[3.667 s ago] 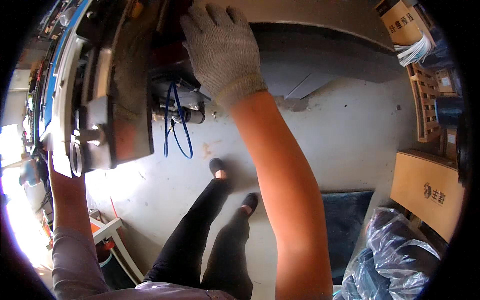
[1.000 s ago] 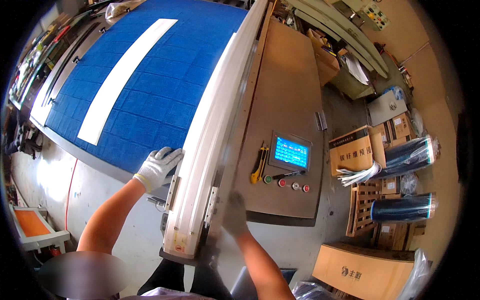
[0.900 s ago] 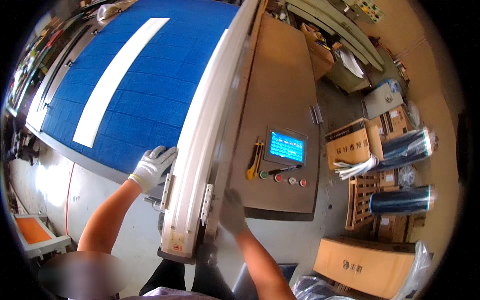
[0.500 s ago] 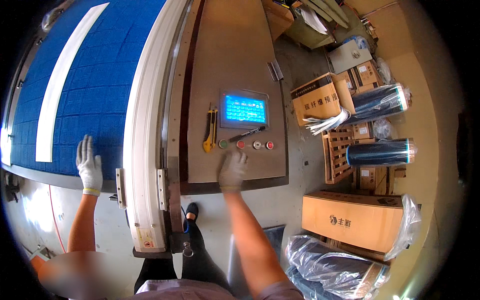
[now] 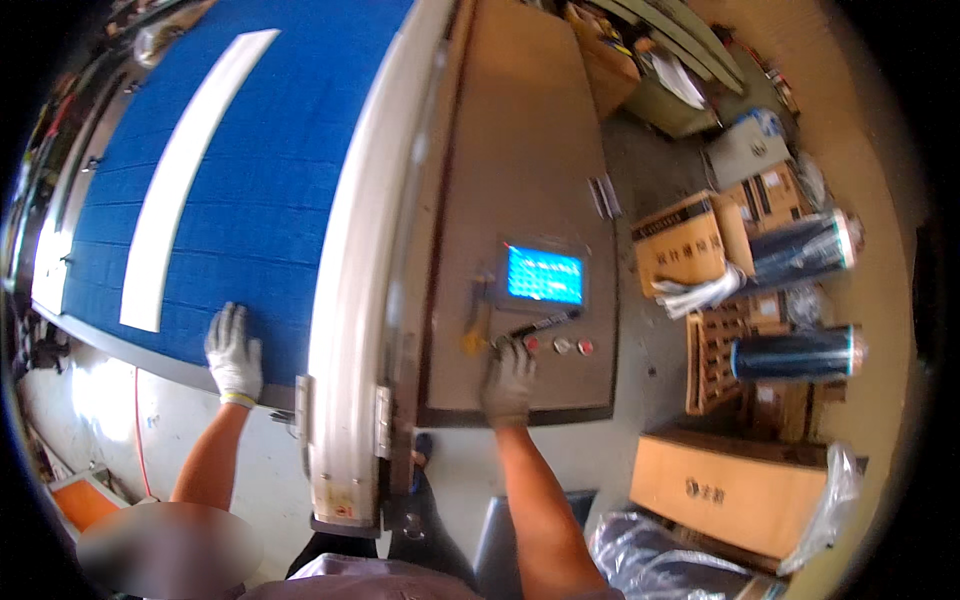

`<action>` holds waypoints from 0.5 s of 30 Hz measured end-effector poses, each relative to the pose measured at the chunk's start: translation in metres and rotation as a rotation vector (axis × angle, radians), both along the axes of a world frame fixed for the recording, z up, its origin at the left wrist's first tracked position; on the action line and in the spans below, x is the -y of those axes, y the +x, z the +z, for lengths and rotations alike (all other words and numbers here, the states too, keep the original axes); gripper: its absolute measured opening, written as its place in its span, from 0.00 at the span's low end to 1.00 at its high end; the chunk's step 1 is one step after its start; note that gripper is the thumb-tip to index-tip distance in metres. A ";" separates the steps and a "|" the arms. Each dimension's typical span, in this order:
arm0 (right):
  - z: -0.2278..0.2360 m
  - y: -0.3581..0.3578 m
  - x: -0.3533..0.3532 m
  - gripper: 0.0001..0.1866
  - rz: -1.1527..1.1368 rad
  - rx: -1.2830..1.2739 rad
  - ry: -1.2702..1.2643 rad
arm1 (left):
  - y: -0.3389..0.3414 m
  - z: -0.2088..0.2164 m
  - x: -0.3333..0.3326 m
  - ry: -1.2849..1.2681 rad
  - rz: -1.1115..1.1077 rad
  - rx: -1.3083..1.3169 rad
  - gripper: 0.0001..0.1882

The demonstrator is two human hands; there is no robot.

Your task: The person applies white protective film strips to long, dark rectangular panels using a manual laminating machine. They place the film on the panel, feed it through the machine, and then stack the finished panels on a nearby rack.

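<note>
My left hand [image 5: 234, 358], in a pale work glove, rests with fingers stretched out at the near edge of a blue cloth-like bed [image 5: 250, 200]. A long white strip [image 5: 190, 180] lies on that bed, ahead and to the left of it. Over the brown control panel [image 5: 520, 130] is my gloved right hand [image 5: 510, 385], its fingers extended to the row of buttons. Its fingertips cover the green button beside a red button [image 5: 531, 345]; I cannot tell whether they press. A black marker [image 5: 545, 325] and a yellow utility knife [image 5: 476, 335] lie just beyond.
A white metal beam [image 5: 365, 230] runs between bed and panel. The lit blue screen [image 5: 545, 275] sits above the buttons. To the right are cardboard boxes [image 5: 735, 495], a wooden pallet [image 5: 712, 360] and plastic-wrapped dark rolls [image 5: 795, 353].
The view has shifted, so the scene sits lower and further right. My right hand's fingers have moved over the green button. My left hand stays on the bed's near edge.
</note>
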State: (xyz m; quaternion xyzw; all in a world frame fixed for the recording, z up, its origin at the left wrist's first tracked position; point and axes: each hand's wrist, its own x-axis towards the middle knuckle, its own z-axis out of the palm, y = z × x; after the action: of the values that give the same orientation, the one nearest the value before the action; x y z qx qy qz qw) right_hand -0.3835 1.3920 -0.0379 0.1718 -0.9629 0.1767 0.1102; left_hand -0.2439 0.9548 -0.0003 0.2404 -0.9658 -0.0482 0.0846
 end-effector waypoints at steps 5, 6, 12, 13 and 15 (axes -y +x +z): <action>0.032 0.003 0.010 0.21 -0.024 0.063 -0.034 | 0.000 0.007 0.001 0.038 -0.042 -0.079 0.31; 0.029 0.004 0.007 0.21 -0.018 0.056 -0.019 | 0.000 0.011 -0.003 0.039 -0.007 -0.049 0.31; 0.021 0.002 0.002 0.22 -0.003 0.043 0.016 | 0.001 0.010 -0.002 0.044 -0.022 -0.082 0.30; 0.019 0.002 0.000 0.22 -0.009 0.035 0.033 | 0.000 0.011 -0.002 0.044 -0.021 -0.080 0.30; 0.018 0.003 0.000 0.22 -0.018 0.020 0.064 | 0.000 0.011 -0.003 0.044 -0.018 -0.081 0.31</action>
State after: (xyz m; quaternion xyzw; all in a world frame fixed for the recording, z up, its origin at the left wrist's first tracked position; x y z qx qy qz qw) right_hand -0.3806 1.3924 -0.0200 0.1648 -0.9706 0.1464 0.0964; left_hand -0.2437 0.9581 0.0106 0.2311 -0.9625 -0.0798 0.1179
